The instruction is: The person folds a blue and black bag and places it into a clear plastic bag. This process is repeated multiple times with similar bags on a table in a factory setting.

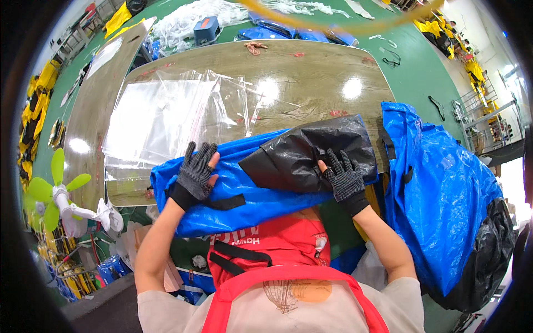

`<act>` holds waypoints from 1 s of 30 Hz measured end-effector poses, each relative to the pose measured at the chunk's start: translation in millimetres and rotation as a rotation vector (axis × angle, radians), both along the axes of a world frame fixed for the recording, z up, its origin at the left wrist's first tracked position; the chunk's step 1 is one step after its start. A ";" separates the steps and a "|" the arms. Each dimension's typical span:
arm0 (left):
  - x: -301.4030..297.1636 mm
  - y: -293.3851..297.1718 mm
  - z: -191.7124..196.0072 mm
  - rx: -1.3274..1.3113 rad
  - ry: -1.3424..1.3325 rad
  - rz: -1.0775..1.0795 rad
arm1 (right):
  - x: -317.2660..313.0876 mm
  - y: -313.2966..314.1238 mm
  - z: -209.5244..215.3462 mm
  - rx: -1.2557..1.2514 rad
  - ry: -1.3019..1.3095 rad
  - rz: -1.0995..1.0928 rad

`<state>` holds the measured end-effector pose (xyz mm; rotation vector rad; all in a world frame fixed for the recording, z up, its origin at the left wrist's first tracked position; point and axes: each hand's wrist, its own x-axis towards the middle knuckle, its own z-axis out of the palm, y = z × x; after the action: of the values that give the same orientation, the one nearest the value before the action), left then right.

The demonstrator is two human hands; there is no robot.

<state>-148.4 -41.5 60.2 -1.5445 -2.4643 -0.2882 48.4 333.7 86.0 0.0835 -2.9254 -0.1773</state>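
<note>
A blue tarpaulin bag (244,208) with a black end section (311,152) lies folded across the near edge of the table. My left hand (194,172), in a dark dotted glove with some bare fingertips, rests flat on the blue part near its left end. Just beside its wrist is a black strap (222,202) on the bag. On the black section lies my right hand (344,176), gloved the same way, fingers spread. Both hands are open. What lies beneath the folds is hidden.
Clear plastic bags (166,114) are piled on the wood-patterned table (316,72). Another blue bag (438,183) with a black end hangs at the right. A green-bladed fan (58,191) stands at the left. Beyond the table are a blue box (207,30) and blue packages (266,33).
</note>
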 end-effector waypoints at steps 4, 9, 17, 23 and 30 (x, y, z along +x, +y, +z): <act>46.3 78.4 41.7 0.178 -0.084 -0.168 | 6.2 -14.2 32.0 0.114 -0.363 -0.041; 49.3 92.6 -3.9 0.041 -0.247 -0.034 | -54.1 -81.1 82.7 -0.352 -0.208 0.006; 83.9 -123.6 -71.3 0.640 -0.149 0.897 | -60.0 -82.8 -6.0 -0.233 0.003 0.081; 126.7 -125.6 -6.4 1.258 -1.952 0.685 | -67.9 -76.0 -19.3 -0.298 0.025 0.032; 109.4 146.3 200.4 1.034 -2.017 0.258 | -55.8 -80.6 -43.5 -0.582 0.213 0.176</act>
<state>-39.0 104.8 260.5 -0.0387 -1.9533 -3.4533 -7.4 253.1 42.6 0.2113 -2.6186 0.6457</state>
